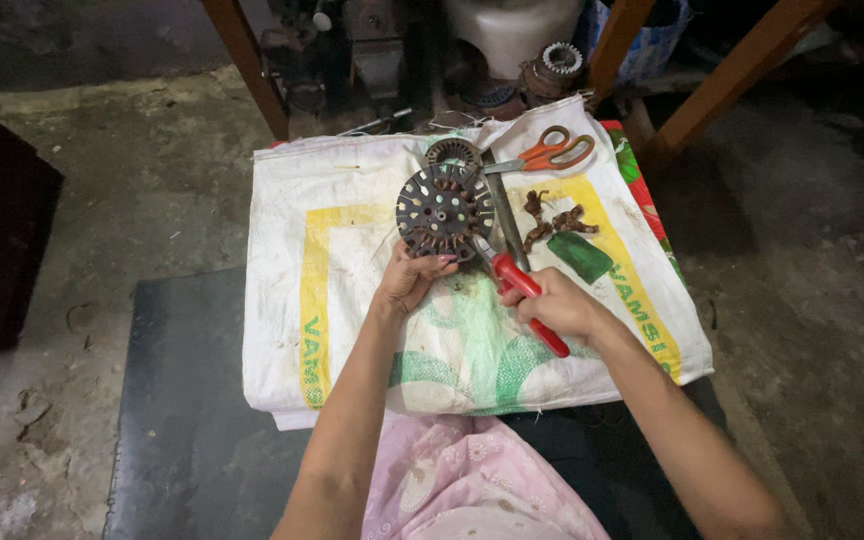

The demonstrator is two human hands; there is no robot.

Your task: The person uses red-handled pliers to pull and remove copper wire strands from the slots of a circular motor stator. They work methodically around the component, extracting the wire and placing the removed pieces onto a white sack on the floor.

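The right hand (557, 303) is wrapped tight around the red handles of pliers (527, 300), their nose reaching the stator's lower right edge. The left hand (410, 280) pinches the lower rim of the round, dark stator (444, 211), which lies flat on a white sack (352, 250). Beyond it lie a metal rod (504, 215), brown wire scraps (552, 222), a green piece (580, 256) and orange scissors (547, 153).
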